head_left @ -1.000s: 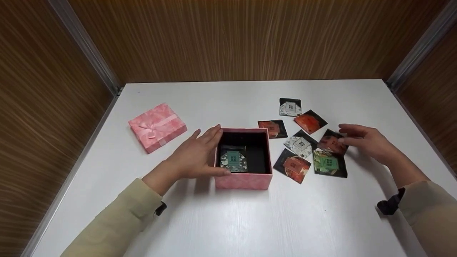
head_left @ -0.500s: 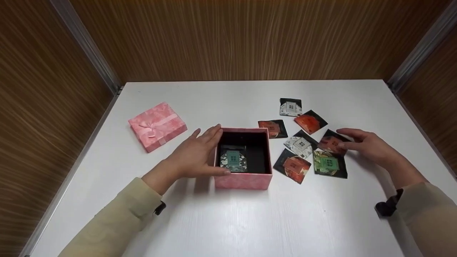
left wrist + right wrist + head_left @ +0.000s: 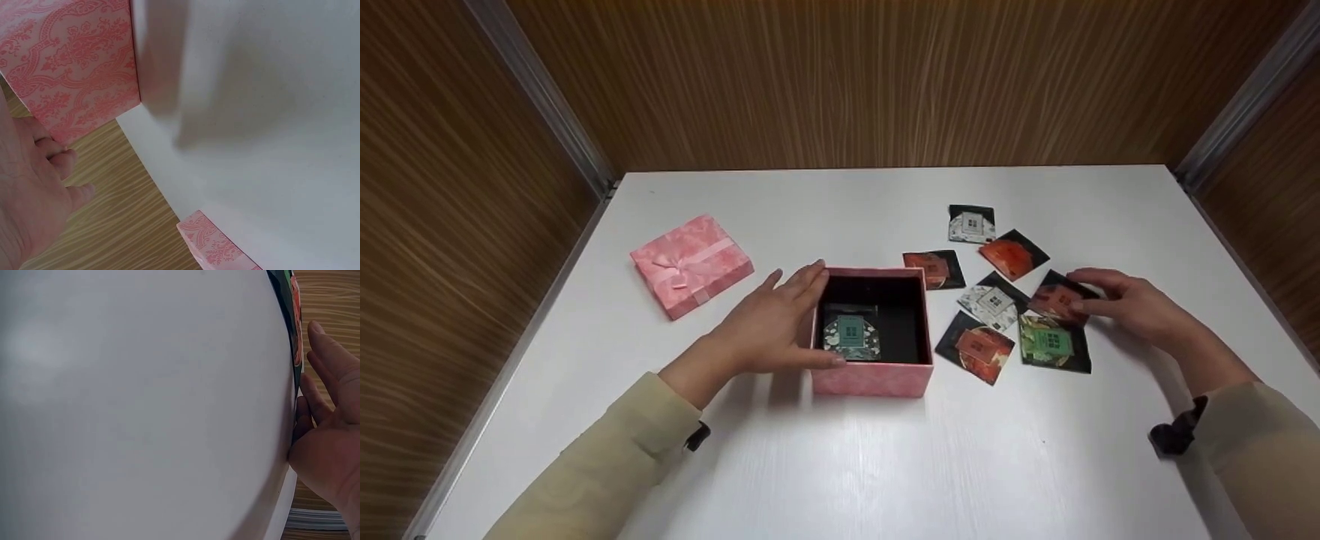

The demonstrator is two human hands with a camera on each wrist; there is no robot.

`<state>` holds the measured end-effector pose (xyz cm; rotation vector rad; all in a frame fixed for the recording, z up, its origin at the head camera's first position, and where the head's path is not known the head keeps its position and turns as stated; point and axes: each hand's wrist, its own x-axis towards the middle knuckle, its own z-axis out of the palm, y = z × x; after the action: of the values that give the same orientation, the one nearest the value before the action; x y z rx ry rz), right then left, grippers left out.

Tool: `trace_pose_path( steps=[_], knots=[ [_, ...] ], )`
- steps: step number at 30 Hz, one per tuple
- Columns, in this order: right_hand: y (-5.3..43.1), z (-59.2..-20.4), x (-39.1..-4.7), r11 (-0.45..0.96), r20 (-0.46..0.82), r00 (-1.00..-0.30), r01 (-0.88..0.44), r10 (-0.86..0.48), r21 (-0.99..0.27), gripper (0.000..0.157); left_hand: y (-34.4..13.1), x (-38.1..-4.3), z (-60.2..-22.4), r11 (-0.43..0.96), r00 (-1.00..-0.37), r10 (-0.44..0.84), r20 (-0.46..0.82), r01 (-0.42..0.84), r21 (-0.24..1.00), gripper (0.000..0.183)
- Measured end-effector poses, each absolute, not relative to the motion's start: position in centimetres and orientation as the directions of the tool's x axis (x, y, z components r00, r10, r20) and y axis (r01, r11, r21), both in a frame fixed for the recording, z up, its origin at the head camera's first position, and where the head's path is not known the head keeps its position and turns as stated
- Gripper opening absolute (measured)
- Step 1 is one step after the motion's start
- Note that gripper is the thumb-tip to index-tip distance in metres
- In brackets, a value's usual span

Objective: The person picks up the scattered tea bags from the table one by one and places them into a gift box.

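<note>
In the head view, my left hand (image 3: 765, 326) spans the left side of an uncovered pink box (image 3: 871, 380), its thumb over the near rim and its fingers at the far left corner. The left wrist view has the patterned box wall (image 3: 79, 67) beside my fingertips. Inside the black interior lies a dark sachet with a green label (image 3: 850, 335). Right of the box, my right hand (image 3: 1140, 304) is at a dark sachet with a red label (image 3: 1059, 298), thumb and forefinger apart at its right side. This sachet overlaps a green sachet (image 3: 1051, 343).
A pink lid with a bow (image 3: 691, 266) lies at the left of the white table (image 3: 840, 465). Other sachets lie right of the box, among them a white one (image 3: 971, 224), an orange one (image 3: 1013, 256) and a red-labelled one (image 3: 976, 348). Wood-grain panels (image 3: 847, 82) surround the table.
My right hand has come slightly lower and closer to the red-labelled sachet, then stayed there. My left hand and the box have kept their places.
</note>
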<state>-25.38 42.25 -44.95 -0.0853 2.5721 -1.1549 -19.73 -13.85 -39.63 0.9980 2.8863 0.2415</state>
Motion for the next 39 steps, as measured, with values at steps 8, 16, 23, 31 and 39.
trace_pose_path(
  steps=[8,16,23,31,39],
  knots=[
    [41.96,-44.86,-25.19,0.651,-0.251,-0.949,0.067,-0.193,-0.756,0.074,-13.9,-19.75,-39.65,0.775,-0.782,0.623,-0.03,0.611,0.159,0.129],
    [41.92,-44.8,-25.15,0.672,-0.232,-0.948,0.026,-0.219,-0.74,0.069,-13.94,-19.64,-39.75,0.776,-0.784,0.62,-0.024,0.609,0.164,0.129],
    [42.02,-44.9,-25.28,0.706,-0.239,-0.938,-0.008,-0.251,-0.708,0.064,-14.01,-19.52,-39.76,0.774,-0.783,0.622,-0.017,0.611,0.163,0.129],
    [42.02,-45.02,-25.21,0.714,-0.233,-0.939,-0.019,-0.254,-0.7,0.062,-13.99,-19.6,-39.81,0.767,-0.78,0.626,-0.003,0.615,0.183,0.128],
    [41.9,-45.09,-25.09,0.717,-0.214,-0.946,-0.027,-0.244,-0.696,0.056,-13.93,-19.73,-39.83,0.766,-0.778,0.628,-0.001,0.619,0.172,0.128]
  ],
)
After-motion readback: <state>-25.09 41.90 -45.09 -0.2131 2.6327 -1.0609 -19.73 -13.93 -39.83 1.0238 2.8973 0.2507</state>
